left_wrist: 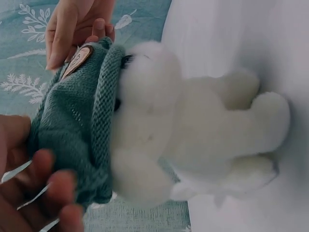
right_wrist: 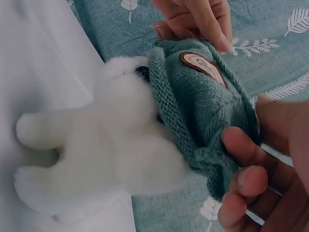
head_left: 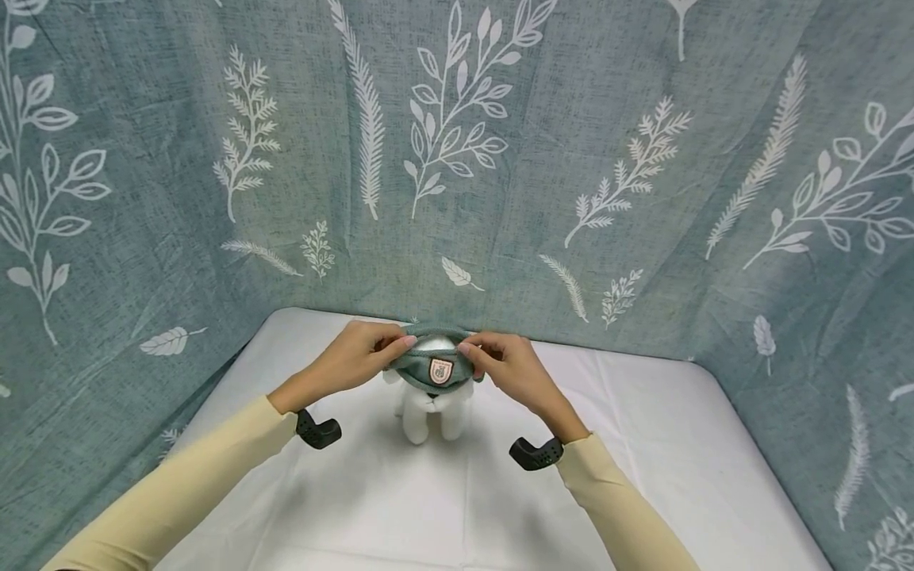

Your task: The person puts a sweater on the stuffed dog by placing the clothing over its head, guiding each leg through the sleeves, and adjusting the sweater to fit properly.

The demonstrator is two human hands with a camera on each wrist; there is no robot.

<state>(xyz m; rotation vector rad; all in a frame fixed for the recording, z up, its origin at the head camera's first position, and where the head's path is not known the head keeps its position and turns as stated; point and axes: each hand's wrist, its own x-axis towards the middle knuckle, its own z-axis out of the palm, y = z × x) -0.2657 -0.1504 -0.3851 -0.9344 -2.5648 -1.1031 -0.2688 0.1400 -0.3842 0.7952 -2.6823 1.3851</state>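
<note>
A white plush dog (head_left: 416, 419) sits upright on the white table, facing the camera. Around its head is a green knitted garment (head_left: 414, 370) with a rolled edge and a shield-shaped patch (head_left: 440, 371) at the front. In the head view the garment's upper opening shows white fur inside. My left hand (head_left: 362, 353) pinches the opening's edge on the left side, thumb on top. On the opposite side my right hand (head_left: 508, 367) pinches the same edge. The rolled lower edge lies right at the dog's dark eyes (right_wrist: 142, 73) in the right wrist view.
The white-covered table (head_left: 385, 507) ends close behind the dog. Blue-green curtains (head_left: 528, 198) with white leaf prints hang behind it and on both sides. A black wrist camera is strapped to each wrist, below the cream sleeves (head_left: 207, 468).
</note>
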